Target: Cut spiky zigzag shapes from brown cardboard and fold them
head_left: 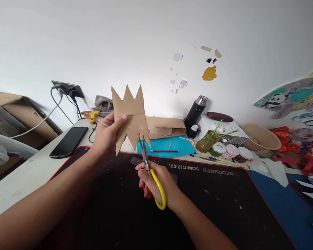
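Note:
A brown cardboard piece [131, 116] with pointed spikes along its top and bottom edges is held upright by my left hand [109, 130]. The thumb presses on its face and the other fingers go behind it. My right hand [156, 182] grips scissors [159, 194] with one yellow and one red handle. Their blades point up and stand slightly apart, the tips at a notch between two lower spikes. Whether the blades touch the cardboard I cannot tell. Beneath both hands spreads a black desk mat [114, 208].
Behind lie a blue sheet [161, 144], a red pencil [165, 151] and more cardboard [167, 125]. A black thermos [195, 113] and paint jars [232, 151] stand to the right. At left are a phone [69, 141] and a yellow glue gun [94, 117].

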Demonstrator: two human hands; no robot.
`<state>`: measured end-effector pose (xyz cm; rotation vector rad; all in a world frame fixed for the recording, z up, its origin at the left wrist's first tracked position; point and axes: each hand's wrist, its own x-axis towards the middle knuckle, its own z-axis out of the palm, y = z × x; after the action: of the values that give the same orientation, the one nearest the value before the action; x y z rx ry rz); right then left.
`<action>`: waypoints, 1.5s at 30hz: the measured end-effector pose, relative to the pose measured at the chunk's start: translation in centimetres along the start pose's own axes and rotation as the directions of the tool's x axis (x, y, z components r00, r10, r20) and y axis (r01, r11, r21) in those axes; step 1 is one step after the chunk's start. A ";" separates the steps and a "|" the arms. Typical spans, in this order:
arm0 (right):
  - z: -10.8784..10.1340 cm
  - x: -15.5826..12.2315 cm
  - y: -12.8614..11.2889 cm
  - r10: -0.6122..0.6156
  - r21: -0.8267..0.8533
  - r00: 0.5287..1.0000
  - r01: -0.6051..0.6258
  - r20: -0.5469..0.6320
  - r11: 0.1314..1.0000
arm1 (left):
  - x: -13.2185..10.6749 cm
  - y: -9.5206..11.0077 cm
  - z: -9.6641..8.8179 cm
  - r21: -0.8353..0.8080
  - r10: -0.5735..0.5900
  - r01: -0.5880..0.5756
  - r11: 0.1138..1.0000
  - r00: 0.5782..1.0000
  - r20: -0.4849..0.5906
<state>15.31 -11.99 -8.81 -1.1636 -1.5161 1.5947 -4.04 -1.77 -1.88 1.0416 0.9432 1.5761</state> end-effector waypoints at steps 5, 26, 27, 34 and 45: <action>-0.1 0.0 0.2 -0.020 -0.028 1.000 0.020 -0.018 0.999 | -0.3 0.1 -0.3 0.058 -0.056 0.050 0.997 0.993 0.106; -0.1 -0.2 -0.4 -0.030 -0.066 0.995 0.024 -0.099 0.998 | -0.5 0.8 -0.5 0.166 -0.092 0.059 0.984 0.976 0.196; 0.0 -0.2 -0.4 -0.027 -0.065 0.994 0.021 -0.102 0.998 | -0.5 0.8 -0.5 0.166 -0.089 0.056 0.985 0.975 0.203; -0.1 -0.2 -0.6 -0.030 -0.052 0.996 0.025 -0.082 0.998 | -0.9 1.1 -0.7 0.237 -0.114 0.050 0.970 0.958 0.264; -0.2 0.0 -0.7 -0.032 -0.012 0.992 0.031 -0.123 0.999 | -0.9 1.1 -0.2 0.193 -0.063 0.030 0.981 0.984 0.165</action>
<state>15.46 -11.85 -8.10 -1.2151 -1.4571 1.4683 -4.39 -2.91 -1.09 1.2572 1.0057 1.3539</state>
